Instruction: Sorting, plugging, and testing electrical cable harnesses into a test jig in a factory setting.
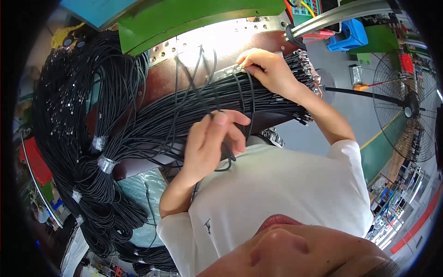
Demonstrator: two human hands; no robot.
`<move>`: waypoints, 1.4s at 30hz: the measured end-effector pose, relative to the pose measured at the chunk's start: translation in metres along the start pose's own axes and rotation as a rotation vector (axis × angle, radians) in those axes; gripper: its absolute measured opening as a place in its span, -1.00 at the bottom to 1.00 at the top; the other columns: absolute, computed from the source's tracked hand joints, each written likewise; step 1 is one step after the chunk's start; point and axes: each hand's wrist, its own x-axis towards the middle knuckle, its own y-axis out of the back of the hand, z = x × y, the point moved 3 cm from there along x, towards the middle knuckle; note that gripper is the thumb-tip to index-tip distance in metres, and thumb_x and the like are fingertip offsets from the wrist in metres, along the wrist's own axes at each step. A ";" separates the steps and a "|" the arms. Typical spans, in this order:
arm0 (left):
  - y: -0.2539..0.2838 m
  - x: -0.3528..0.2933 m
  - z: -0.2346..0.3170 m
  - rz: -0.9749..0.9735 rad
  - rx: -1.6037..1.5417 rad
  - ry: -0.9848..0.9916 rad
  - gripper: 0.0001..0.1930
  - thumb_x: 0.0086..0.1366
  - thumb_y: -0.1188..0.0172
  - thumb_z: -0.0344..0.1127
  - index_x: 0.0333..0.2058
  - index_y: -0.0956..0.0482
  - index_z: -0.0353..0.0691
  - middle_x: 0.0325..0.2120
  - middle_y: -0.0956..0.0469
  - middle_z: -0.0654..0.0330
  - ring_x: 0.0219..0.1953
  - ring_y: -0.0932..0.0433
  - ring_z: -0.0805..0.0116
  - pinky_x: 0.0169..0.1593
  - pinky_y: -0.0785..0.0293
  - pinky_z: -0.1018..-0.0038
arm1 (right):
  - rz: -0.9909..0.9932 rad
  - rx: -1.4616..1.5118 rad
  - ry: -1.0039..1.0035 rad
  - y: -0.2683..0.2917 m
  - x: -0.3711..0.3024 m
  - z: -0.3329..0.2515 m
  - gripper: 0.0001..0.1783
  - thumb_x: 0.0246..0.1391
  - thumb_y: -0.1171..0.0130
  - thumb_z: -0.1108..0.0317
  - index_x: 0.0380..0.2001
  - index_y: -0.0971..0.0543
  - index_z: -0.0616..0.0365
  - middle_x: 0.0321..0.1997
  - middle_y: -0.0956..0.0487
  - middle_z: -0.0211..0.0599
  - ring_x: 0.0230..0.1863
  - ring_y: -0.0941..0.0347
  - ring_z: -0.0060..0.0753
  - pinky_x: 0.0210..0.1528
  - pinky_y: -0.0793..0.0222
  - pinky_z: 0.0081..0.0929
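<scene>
My left hand is half curled, thumb and fingers pinched around a few thin black cables that loop just under my palm. My right hand reaches further out, fingertips closed on a small metal plug at the end of one cable, over the brightly lit brown worktop.

Between and under both hands lies a thick flat bundle of black cables, its plug ends bunched just beyond my right wrist. Left of my left hand the cables hang in heavy loops, bound in places with bands of silvery tape. Below those, a pale bluish plastic bag sits near my left elbow; I cannot tell what it holds.

Beyond my right hand runs a green panel, and further right a blue plastic bin; its contents are not clear. Well to the right of my right arm stands a floor fan on grey floor with a yellow line.
</scene>
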 end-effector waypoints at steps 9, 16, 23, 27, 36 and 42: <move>-0.021 0.015 -0.033 -0.087 0.046 0.116 -0.49 0.49 0.34 -0.07 -0.14 -0.44 -0.44 -0.67 -0.50 0.18 -0.64 -0.39 0.54 -0.49 -0.29 0.63 | -0.047 0.130 -0.111 -0.004 0.003 0.009 -0.90 -0.04 -0.20 0.52 -0.41 -0.51 0.23 -0.36 -0.57 -0.22 -0.33 -0.51 -0.23 -0.26 -0.40 -0.42; -0.023 0.015 -0.036 -0.084 -0.006 0.151 -0.56 0.49 0.30 -0.13 -0.11 -0.45 -0.40 -0.65 -0.50 0.22 -0.60 -0.40 0.57 -0.45 -0.34 0.63 | -0.039 0.121 -0.102 -0.004 0.004 0.008 -0.88 -0.02 -0.20 0.46 -0.38 -0.52 0.24 -0.37 -0.56 -0.17 -0.32 -0.50 -0.17 -0.24 -0.39 -0.39; -0.023 0.020 -0.037 -0.093 0.004 0.145 -0.52 0.47 0.27 -0.08 -0.08 -0.44 -0.44 -0.67 -0.49 0.19 -0.63 -0.40 0.54 -0.51 -0.29 0.66 | 0.094 -0.264 0.176 0.015 -0.001 -0.018 -0.83 -0.06 -0.22 0.44 -0.33 -0.53 0.15 -0.31 -0.53 -0.22 -0.27 -0.48 -0.12 -0.24 -0.42 -0.33; -0.032 0.011 -0.030 -0.182 0.023 0.254 -0.52 0.47 0.28 -0.11 -0.05 -0.45 -0.45 -0.60 -0.52 0.18 -0.57 -0.43 0.53 -0.44 -0.34 0.62 | 0.211 -0.351 0.307 0.019 -0.004 -0.029 -0.80 -0.11 -0.25 0.47 -0.32 -0.55 0.12 -0.36 -0.55 -0.24 -0.28 -0.50 -0.15 -0.26 -0.44 -0.36; -0.022 0.020 -0.026 -0.092 0.220 0.238 -0.55 0.41 0.12 -0.12 -0.45 -0.59 -0.34 -0.68 -0.49 0.29 -0.64 -0.35 0.62 -0.52 -0.29 0.65 | -0.053 -0.179 -0.046 0.025 -0.005 0.012 -0.81 -0.03 -0.16 0.55 -0.27 -0.53 0.20 -0.28 -0.59 -0.26 -0.27 -0.55 -0.21 -0.21 -0.44 -0.44; -0.025 0.027 -0.033 -0.099 0.210 0.270 -0.55 0.40 0.10 -0.12 -0.49 -0.58 -0.34 -0.70 -0.49 0.28 -0.67 -0.33 0.62 -0.56 -0.28 0.65 | -0.155 -0.244 -0.001 0.030 0.002 0.011 -0.84 -0.04 -0.15 0.52 -0.31 -0.51 0.17 -0.38 -0.56 -0.20 -0.35 -0.53 -0.15 -0.31 -0.44 -0.39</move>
